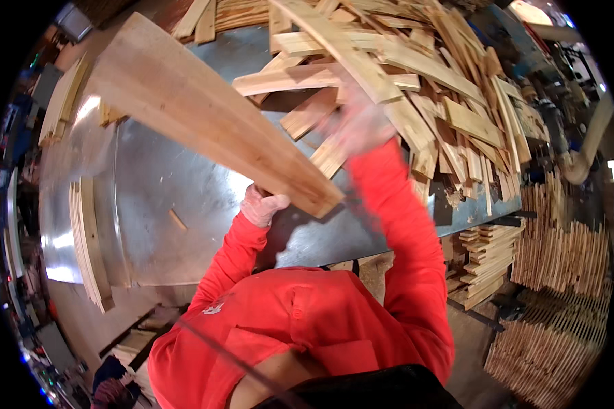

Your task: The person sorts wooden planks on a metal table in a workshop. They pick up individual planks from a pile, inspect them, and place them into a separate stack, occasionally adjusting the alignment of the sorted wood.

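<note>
My left hand is closed round the lower edge of a long wooden board, near its close end. The board is raised and tilted, its far end wide in view at the upper left. My right hand is smeared by motion over the front of a heap of loose boards. Right by it is the close end of a long, light board; whether my fingers touch or hold it cannot be made out.
A metal-topped table bears the heap and a small wood sliver. Narrow boards lie together at its left edge, more boards beyond them. Stacked wood pieces stand at the right, below the tabletop. A pipe bends at the far right.
</note>
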Tool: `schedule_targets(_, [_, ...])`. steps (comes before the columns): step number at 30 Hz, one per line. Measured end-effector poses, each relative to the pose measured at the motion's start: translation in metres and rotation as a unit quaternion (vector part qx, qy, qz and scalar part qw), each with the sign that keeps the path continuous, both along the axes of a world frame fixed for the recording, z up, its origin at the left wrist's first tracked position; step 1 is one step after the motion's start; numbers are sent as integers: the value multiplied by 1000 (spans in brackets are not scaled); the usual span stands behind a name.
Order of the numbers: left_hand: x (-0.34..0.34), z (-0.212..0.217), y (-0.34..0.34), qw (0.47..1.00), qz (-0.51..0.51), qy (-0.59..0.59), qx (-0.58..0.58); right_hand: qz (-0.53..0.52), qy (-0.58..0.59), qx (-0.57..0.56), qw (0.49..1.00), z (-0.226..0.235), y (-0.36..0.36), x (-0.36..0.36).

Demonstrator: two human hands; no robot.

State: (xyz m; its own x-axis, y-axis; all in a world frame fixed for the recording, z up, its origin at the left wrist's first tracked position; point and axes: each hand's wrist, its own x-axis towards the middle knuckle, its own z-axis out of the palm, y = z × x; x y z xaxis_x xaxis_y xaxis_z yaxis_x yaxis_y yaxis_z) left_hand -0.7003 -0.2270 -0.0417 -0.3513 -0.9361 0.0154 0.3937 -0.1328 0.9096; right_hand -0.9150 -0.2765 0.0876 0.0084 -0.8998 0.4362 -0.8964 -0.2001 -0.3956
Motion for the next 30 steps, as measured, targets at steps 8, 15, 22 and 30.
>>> schedule_targets(8, [13,-58,-77,976,52,-26,212,-230,100,354,901,-54,-67,-103])
schedule_targets(15, [85,-141,-61,928,150,-84,329,-166,-7,211,963,-99,41,42])
schedule_targets(22, [121,-171,-6,902,186,-207,330,-147,11,245,958,-167,69,132])
schedule_targets(30, [123,-148,-9,912,153,-218,312,-76,150,305,938,-198,107,144])
